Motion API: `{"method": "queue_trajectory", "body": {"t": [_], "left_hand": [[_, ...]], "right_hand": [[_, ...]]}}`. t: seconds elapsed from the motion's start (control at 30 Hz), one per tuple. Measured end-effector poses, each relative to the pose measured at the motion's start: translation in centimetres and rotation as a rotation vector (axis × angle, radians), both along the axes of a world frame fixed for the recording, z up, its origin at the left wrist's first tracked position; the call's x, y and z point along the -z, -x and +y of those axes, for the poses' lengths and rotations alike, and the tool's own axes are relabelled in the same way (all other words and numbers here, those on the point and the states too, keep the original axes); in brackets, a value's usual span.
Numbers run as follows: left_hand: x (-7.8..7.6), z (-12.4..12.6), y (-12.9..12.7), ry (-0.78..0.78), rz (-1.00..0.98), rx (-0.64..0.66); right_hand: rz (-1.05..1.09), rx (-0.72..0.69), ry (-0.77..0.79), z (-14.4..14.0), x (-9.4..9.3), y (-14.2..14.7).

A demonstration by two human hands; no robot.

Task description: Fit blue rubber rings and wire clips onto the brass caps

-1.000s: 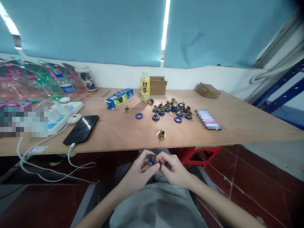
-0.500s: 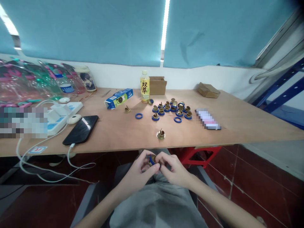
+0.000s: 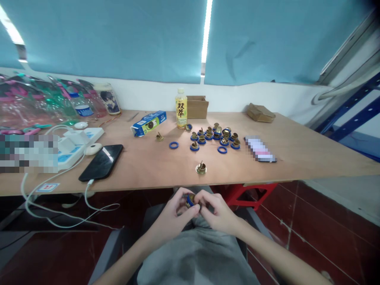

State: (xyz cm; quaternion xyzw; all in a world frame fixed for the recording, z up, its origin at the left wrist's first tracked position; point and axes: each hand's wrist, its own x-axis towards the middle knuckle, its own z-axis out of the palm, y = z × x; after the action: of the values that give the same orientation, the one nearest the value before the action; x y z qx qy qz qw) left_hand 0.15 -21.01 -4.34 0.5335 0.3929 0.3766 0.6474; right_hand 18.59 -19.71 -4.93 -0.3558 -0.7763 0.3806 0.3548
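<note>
Just below the table's front edge, over my lap, both hands hold one small brass fitting with a blue ring (image 3: 190, 200) around it. The thumb and fingers of my left hand (image 3: 177, 212) wrap round its left side. From the other side, my right hand (image 3: 219, 213) pinches it with bent fingers, which cover part of it. On the table straight ahead stands a brass fitting (image 3: 201, 168) with a raised flap and no blue ring visible. Farther back are a cluster of similar blue-ringed brass fittings (image 3: 216, 134), two loose blue rings (image 3: 173, 145) and another brass fitting (image 3: 159, 137).
The wooden table (image 3: 148, 166) carries a yellow drink bottle (image 3: 181, 109), a blue carton (image 3: 150, 123), a cardboard box (image 3: 197, 107), a black phone (image 3: 101, 162), a second phone (image 3: 260, 149) and a power strip (image 3: 73, 154) with cables. Below is a red stool (image 3: 252, 196).
</note>
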Motion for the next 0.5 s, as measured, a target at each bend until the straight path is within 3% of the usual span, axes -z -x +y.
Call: {"method": "queue_trajectory", "body": {"t": [0.5], "left_hand": [[0.18,-0.13,0.01,0.013,-0.019,-0.009]], "right_hand": [[-0.007,0.001,-0.004,0.01,0.1,-0.05]]}}
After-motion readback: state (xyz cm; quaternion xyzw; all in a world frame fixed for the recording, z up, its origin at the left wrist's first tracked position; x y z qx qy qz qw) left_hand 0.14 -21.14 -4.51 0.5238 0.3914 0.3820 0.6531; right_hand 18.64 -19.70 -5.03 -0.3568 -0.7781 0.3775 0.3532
